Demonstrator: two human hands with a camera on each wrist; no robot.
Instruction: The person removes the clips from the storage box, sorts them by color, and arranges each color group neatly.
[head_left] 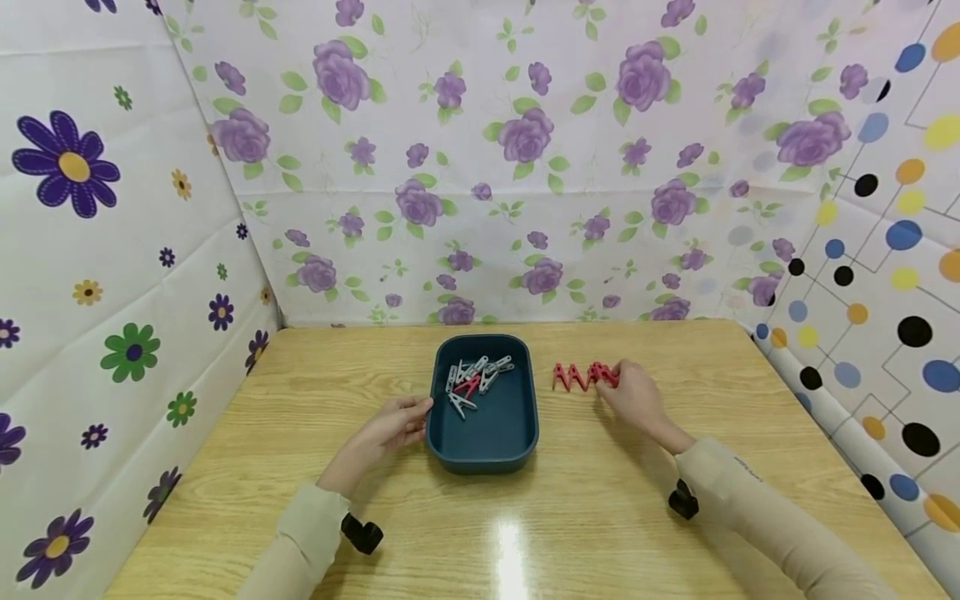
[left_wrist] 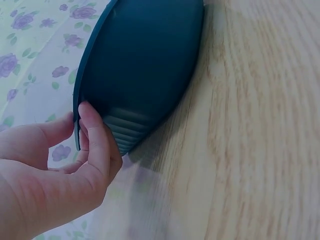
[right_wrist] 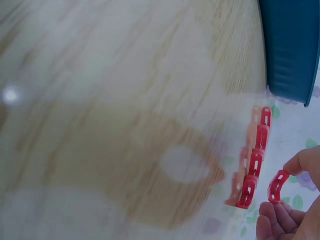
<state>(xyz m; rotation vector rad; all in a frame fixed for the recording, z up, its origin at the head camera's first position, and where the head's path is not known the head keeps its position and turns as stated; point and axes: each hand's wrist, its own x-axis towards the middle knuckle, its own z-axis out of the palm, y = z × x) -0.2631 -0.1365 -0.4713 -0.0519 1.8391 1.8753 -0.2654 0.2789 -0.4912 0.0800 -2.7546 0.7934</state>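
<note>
Head view puts the blue tub (head_left: 483, 463) near the middle of the table's (head_left: 600, 500) far edge, white clips (head_left: 474, 368) and a lone red clip (head_left: 469, 387) lying inside. The left hand (head_left: 396, 422) pinches the tub's left rim between thumb and fingers. Right of the tub, towards the table's far edge, a row of red clips (right_wrist: 258, 152) runs end to end; whether they grip one another I cannot tell. At the row's right end — just apart from it in the right wrist view — the right hand (head_left: 637, 396) pinches a separate clip (right_wrist: 278, 185) between thumb and fingertips. Placing it at that end seems the step in hand — the next move probably calls for lining it up without nudging its neighbours.
</note>
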